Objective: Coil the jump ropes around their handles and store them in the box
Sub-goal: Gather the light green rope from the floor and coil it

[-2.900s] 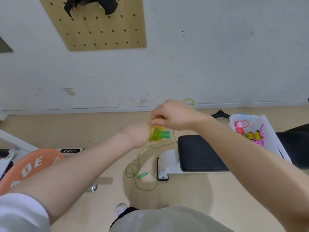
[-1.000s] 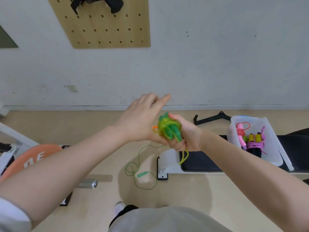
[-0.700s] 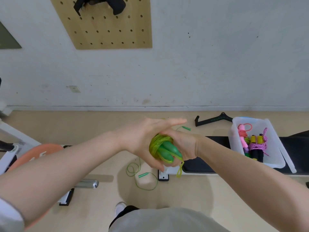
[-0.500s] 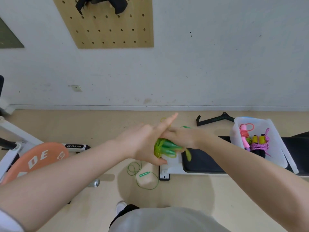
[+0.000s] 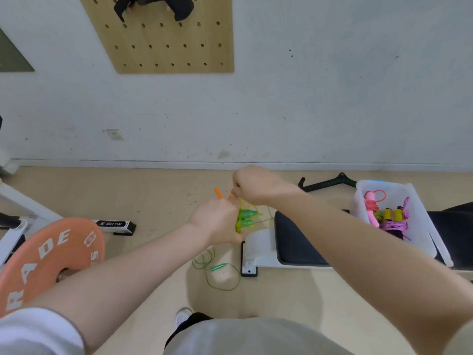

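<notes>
From the head camera, the floor [image 5: 143,196] is pale beige and smooth, meeting a scuffed white wall [image 5: 332,98] along a low skirting line. A wooden pegboard [image 5: 163,44] hangs high on the wall with something black [image 5: 153,6] hooked at its top edge, and a wall socket [image 5: 115,134] sits low on the left. A black bench pad [image 5: 294,239] on a white base [image 5: 257,249] lies on the floor to the right, and a black handle bar [image 5: 327,182] lies near the wall behind it.

At the left, an orange weight plate [image 5: 48,262] carries large white letters, of which "RADE" and a smaller "5" can be read. Just behind it a black foot cap [image 5: 114,224] reads "BRTW".

The left hand [image 5: 217,221] is curled round the green handles [image 5: 245,219] of a green jump rope, held up above the floor in front of the bench. The right hand [image 5: 256,185] is closed just above them, pinching the yellow-green cord [image 5: 252,207] that runs down to the handles; small orange ends [image 5: 218,192] stick out beside the fingers. The rest of the cord lies in loose loops [image 5: 217,272] on the floor below the hands.

The clear plastic box [image 5: 419,226] rests on the bench at the right, holding a pink rope [image 5: 371,208] and a purple rope with yellow handles [image 5: 393,219].
</notes>
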### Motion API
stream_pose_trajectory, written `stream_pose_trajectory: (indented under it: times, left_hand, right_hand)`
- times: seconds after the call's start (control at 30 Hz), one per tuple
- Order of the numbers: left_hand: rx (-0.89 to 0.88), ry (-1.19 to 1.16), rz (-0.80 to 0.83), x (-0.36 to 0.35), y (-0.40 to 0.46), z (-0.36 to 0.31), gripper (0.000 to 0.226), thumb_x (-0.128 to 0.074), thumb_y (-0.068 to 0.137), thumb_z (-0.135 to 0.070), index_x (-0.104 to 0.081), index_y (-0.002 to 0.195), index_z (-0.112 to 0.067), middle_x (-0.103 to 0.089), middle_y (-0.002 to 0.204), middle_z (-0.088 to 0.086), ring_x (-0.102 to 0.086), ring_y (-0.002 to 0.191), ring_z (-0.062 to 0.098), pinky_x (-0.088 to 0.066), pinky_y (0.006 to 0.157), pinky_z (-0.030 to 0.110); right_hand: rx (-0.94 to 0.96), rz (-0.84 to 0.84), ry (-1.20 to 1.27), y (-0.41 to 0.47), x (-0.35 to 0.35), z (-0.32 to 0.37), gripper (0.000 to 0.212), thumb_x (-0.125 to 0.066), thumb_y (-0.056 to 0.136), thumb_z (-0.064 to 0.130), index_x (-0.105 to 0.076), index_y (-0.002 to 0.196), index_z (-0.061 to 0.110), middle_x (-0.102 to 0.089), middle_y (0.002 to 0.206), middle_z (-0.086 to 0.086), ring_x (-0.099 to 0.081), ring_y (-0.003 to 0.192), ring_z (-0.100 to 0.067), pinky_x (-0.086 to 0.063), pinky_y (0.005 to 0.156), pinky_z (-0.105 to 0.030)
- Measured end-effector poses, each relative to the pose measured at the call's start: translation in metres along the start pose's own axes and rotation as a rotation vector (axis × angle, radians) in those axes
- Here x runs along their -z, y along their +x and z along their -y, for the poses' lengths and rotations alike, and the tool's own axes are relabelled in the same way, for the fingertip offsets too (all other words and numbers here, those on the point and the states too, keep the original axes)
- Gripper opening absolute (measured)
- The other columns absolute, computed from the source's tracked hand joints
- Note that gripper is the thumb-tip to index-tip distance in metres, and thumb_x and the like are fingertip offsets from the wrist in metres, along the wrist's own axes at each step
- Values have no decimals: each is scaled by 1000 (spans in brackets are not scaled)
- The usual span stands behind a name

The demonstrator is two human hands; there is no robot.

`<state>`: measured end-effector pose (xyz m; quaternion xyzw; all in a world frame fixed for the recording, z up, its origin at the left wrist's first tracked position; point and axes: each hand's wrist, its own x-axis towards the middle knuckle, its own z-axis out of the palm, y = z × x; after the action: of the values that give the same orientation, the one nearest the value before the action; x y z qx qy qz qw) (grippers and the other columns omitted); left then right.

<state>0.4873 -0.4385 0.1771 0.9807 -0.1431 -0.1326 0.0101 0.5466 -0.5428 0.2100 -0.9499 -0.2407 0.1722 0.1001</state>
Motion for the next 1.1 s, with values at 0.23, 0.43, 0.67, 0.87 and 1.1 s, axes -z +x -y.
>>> stream_pose_trajectory:
  times: [0.23, 0.43, 0.67, 0.87, 1.1]
  left_hand:
    - [116, -229, -14, -8, 4, 21, 44, -68, 70, -45, -45, 95, -17, -59, 90, 4, -60, 86, 28, -39, 59, 29]
    - [-2, -481, -125, -2, 12, 54, 49, -59, 50, -53, -56, 90, -25, -62, 76, -6, -59, 75, 19, -48, 66, 28]
    - [-320, -788, -87, 38, 5, 57, 38, -66, 49, -41, -54, 84, -32, -53, 63, -21, -48, 58, -4, -35, 55, 12]
    - [-40, -289, 17, 43, 10, 68, 56, -74, 62, -32, -37, 100, -13, -56, 87, 0, -54, 75, 22, -41, 59, 30]
    - [156, -607, 29, 58, 16, 108, 31, -64, 85, -19, -51, 112, -12, -52, 95, 1, -43, 81, 11, -31, 46, 7]
  right_hand:
    - [-83, -141, 743, 0, 2, 3, 11, -61, 86, 14, -58, 76, 14, -53, 69, -2, -48, 62, -12, -40, 61, -25]
    - [-353, 12, 1745, -3, -3, -49, 20, -44, 94, 13, -50, 77, 21, -37, 48, 9, -36, 50, -6, -30, 50, -16]
    - [-596, 224, 1523, 5, -38, -53, 27, -45, 94, 10, -46, 69, 19, -36, 58, 5, -23, 33, -1, -14, 34, -11]
    - [-380, -296, 1047, 44, 23, -4, 25, -63, 81, -1, -49, 66, 14, -45, 55, -5, -42, 33, -6, -32, 37, -14]
    - [158, -391, -42, 53, 27, 102, 20, -49, 78, 1, -52, 90, 17, -53, 89, -6, -51, 76, -26, -29, 50, -27]
